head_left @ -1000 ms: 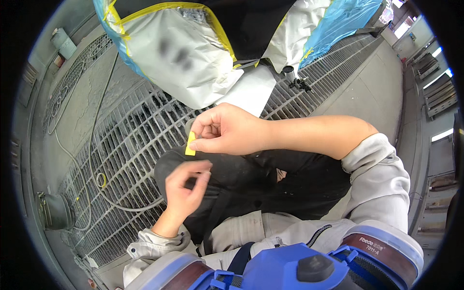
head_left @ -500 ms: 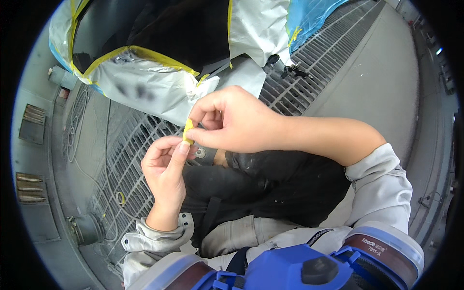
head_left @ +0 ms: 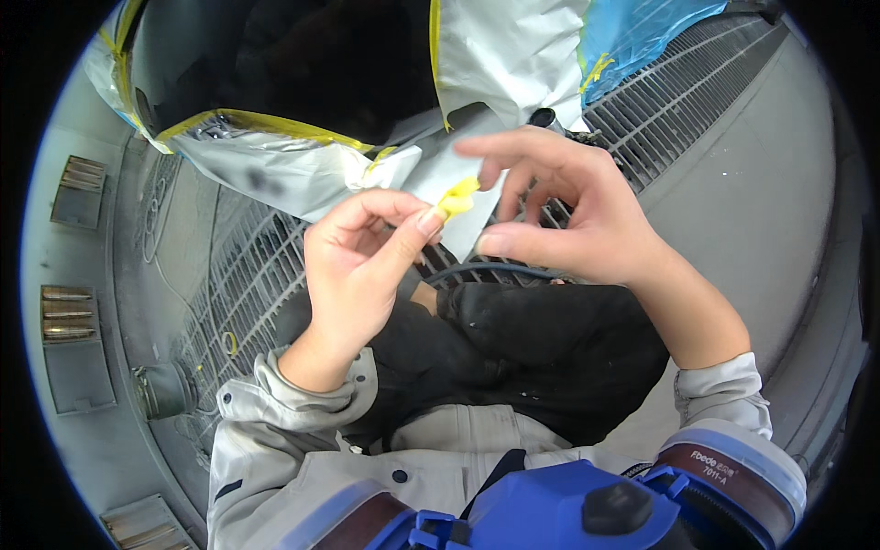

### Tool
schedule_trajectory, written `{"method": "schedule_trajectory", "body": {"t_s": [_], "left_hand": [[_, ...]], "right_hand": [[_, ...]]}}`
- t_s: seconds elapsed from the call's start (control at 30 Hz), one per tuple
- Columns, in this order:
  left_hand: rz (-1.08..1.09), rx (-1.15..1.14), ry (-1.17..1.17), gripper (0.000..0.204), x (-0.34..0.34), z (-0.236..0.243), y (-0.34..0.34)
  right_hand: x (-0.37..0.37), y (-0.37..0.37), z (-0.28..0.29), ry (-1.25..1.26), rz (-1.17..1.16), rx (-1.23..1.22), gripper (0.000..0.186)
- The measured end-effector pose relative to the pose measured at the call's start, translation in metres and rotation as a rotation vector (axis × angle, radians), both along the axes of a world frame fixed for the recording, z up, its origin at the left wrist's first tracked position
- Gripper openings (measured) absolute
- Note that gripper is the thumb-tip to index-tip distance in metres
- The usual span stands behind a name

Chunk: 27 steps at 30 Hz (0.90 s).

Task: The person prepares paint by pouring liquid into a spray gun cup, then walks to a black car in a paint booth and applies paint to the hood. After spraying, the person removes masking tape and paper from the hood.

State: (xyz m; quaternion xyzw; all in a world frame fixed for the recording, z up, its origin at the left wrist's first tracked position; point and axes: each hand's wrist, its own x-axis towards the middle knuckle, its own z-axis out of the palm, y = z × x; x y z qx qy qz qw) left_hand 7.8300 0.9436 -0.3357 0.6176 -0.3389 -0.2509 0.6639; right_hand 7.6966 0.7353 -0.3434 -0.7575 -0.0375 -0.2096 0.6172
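My left hand point(head_left: 356, 261) pinches a small crumpled piece of yellow masking tape point(head_left: 460, 195) between thumb and forefinger. The tape's loose end sticks out to the right. Beside it, my right hand point(head_left: 594, 206) is open with its fingers curved apart, touching nothing. Beyond both hands is a dark glossy panel point(head_left: 293, 69) edged with yellow tape point(head_left: 261, 121). White masking sheet point(head_left: 275, 174) hangs below that panel and covers the part to its right.
A floor grating point(head_left: 252, 266) runs under the covered body, with blue film point(head_left: 632, 41) at the far right. A black round-topped object point(head_left: 543, 117) stands behind my right hand. At left are a bucket point(head_left: 165, 390) and a hose point(head_left: 156, 225). My respirator point(head_left: 550, 504) fills the lower edge.
My right hand has let go of the yellow tape and moved right, its fingers spreading. My left hand, with the tape, has moved up and to the right. The view has shifted slightly.
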Motion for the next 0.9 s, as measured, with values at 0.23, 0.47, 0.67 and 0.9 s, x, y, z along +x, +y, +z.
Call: {"method": "schedule_trajectory", "body": {"t_s": [0.23,0.47,0.67,0.9], "left_hand": [[-0.049,-0.008,-0.001,0.013,0.008,0.006,-0.013],[-0.084,-0.063,0.085,0.018,0.029,0.02,0.031],[-0.065,-0.147,0.137,0.019,0.047,0.023,0.069],[-0.053,-0.206,0.144,0.02,0.071,0.018,0.086]], "right_hand": [[0.01,0.016,0.004,-0.048,-0.082,0.128,0.022],[0.031,0.055,0.024,-0.064,-0.059,-0.022,0.027],[0.051,0.088,0.05,0.063,-0.094,-0.153,0.02],[0.086,0.102,0.058,0.176,-0.013,-0.243,0.019]]}}
